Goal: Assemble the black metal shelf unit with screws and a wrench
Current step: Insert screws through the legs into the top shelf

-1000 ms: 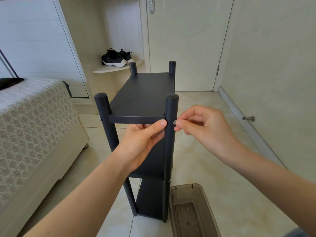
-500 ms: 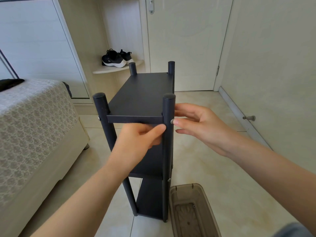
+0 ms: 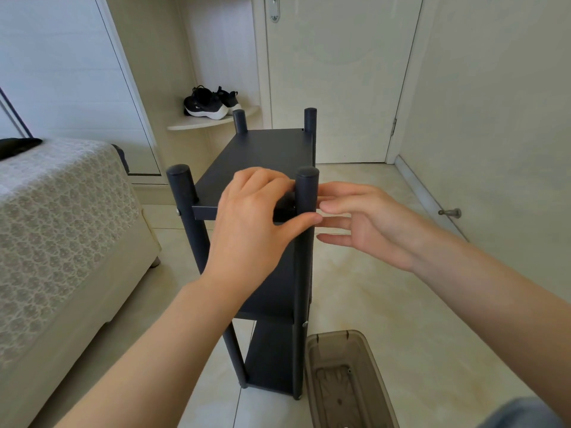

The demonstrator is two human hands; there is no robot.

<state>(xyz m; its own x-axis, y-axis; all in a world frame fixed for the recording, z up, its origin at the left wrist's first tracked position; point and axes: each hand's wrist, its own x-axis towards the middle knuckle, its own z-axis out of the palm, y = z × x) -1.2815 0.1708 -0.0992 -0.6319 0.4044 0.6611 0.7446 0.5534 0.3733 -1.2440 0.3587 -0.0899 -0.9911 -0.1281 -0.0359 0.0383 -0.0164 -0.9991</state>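
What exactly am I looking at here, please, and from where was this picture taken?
There is no machine: these are a person's two bare arms, filmed by a wide-angle camera worn on the head, looking forward and down. A black shelf unit stands on the tiled floor. The left hand grips the corner of its top board, fingers on top, thumb across the near right post. The right hand is open, straight fingers reaching to that post from the side, holding nothing. A brown plastic box lies on the floor beside the shelf unit; a bed is on the left, shoes on a ledge behind.
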